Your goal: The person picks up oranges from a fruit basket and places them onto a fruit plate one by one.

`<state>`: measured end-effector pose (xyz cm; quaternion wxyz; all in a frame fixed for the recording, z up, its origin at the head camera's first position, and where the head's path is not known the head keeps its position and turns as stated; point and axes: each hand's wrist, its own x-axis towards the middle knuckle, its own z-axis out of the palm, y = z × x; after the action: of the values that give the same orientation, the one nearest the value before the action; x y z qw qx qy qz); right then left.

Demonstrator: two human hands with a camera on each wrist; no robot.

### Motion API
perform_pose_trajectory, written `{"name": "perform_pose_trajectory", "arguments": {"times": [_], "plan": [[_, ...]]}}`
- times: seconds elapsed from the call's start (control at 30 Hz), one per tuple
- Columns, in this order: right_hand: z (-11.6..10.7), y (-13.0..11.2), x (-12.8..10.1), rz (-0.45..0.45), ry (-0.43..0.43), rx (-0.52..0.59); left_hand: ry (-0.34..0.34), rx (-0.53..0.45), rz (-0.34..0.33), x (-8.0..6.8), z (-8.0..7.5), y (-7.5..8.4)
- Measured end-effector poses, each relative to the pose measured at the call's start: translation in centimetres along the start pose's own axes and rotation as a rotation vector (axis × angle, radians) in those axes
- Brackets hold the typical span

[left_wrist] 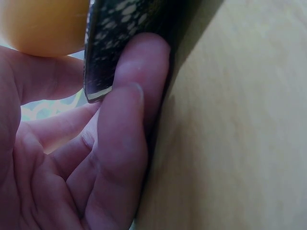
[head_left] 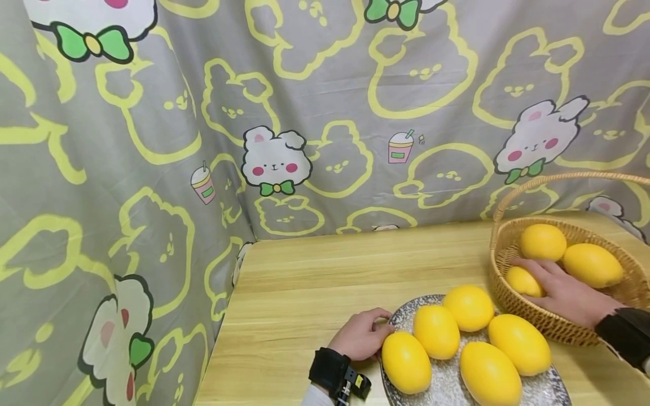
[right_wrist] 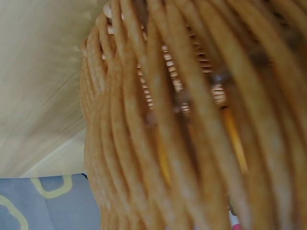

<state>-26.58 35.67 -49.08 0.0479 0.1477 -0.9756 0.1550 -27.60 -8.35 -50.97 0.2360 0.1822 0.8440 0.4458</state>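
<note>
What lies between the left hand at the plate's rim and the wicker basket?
In the head view, five yellow lemons on the speckled plate lie between the left hand and the basket; the right hand grips a lemon inside the basket.

Right hand (head_left: 569,293) on a lemon (head_left: 523,281) in the basket (head_left: 558,330).
</note>
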Motion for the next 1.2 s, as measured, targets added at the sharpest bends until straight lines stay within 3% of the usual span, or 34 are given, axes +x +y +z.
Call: {"name": "perform_pose_trajectory", "arguments": {"times": [0.7,0.93,1.2], "plan": [[-0.13,-0.54,-0.04,0.005,0.018,-0.006,0.002,-0.001,0.01,-0.18,-0.12,0.1],[-0.08,-0.59,-0.13,0.073,-0.038,-0.014,0.002,-0.003,0.011,-0.16,-0.03,0.14],[-0.2,-0.83,-0.15,0.076,0.007,-0.027,0.012,0.006,0.012,-0.23,-0.04,0.2]]}}
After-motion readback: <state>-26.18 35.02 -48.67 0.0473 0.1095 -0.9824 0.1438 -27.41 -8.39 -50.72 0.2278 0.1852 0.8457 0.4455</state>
